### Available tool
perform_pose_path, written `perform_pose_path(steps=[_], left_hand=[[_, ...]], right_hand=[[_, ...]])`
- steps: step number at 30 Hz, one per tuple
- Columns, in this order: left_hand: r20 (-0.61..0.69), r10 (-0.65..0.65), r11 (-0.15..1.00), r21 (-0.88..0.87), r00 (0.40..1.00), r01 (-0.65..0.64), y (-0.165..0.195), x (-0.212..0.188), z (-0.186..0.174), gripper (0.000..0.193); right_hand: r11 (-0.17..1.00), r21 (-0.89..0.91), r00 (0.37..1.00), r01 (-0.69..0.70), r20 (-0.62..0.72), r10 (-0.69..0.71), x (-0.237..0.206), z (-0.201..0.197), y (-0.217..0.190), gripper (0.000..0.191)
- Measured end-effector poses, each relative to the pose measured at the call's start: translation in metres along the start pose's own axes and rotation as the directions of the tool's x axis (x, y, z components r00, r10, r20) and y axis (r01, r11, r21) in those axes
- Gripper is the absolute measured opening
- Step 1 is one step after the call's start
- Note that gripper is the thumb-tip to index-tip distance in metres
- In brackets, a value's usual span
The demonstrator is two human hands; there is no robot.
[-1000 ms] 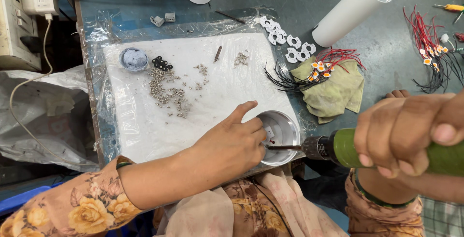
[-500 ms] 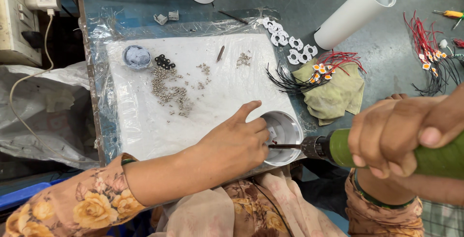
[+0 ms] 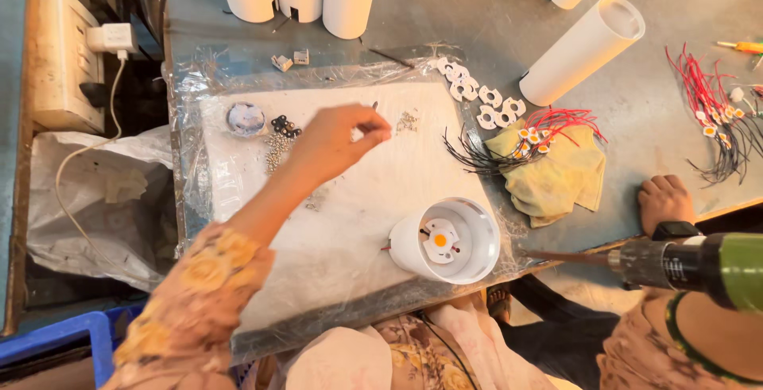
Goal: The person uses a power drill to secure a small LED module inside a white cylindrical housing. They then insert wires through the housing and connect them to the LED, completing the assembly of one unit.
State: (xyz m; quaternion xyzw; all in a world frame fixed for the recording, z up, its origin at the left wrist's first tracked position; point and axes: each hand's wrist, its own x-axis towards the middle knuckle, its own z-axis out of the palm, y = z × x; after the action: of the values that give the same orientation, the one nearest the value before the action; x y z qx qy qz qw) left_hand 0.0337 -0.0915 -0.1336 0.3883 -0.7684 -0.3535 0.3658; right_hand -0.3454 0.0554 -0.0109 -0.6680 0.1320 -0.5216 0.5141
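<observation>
Your left hand [image 3: 338, 139] is stretched out over the white board wrapped in clear plastic [image 3: 238, 294], fingertips pinched together right next to the little pile of small screws [image 3: 407, 122]. Can't tell if there's actually a screw between them, it's too small to make out. Under and just left of that hand you've got the bigger scatter of screws [image 3: 276, 150], a clump of small black parts [image 3: 284, 126] and a shallow round dish [image 3: 245, 117].

The white round lamp housing [image 3: 445, 240] sits open side up at the near right corner of the board, nobody holding it, with a white plate and an orange LED chip [image 3: 439, 240] inside. The bit of the power screwdriver [image 3: 675, 264] points at it from the right, tip just short of the housing wall. Your right hand isn't visible, only the forearm with a green bangle under the tool's green body, so no way to say how it's gripping.

Another person's hand [image 3: 664, 201] with a black watch rests on the grey table [image 3: 493, 24] edge, near the yellow cloth [image 3: 552, 175] with red and black wired LEDs on it.
</observation>
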Motion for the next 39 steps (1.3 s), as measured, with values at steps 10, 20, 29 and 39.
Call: perform_pose_path(steps=[10,20,29,39], left_hand=[[-0.025,-0.051,0.92,0.387,0.998,0.057,-0.095,0.048,0.099,0.006],[-0.07,-0.17,0.979,-0.126,0.983,0.16,-0.077,0.02,0.026,0.017],[0.094,-0.334,0.933,-0.11,0.938,0.343,-0.035,-0.04,-0.011,0.015],[0.104,-0.265,0.962,0.098,0.959,0.255,-0.051,-0.065,0.054,0.014]], right_hand=[[0.995,-0.1,0.997,0.028,-0.064,-0.034,-0.083,-0.057,-0.02,0.01],[0.995,-0.096,0.91,-0.033,-0.415,-0.01,-0.105,-0.03,-0.002,0.036],[0.98,-0.171,0.892,-0.099,-0.453,0.011,-0.101,-0.031,0.027,0.083],[0.985,-0.129,0.88,-0.111,-0.473,0.037,-0.123,-0.046,0.034,0.091]])
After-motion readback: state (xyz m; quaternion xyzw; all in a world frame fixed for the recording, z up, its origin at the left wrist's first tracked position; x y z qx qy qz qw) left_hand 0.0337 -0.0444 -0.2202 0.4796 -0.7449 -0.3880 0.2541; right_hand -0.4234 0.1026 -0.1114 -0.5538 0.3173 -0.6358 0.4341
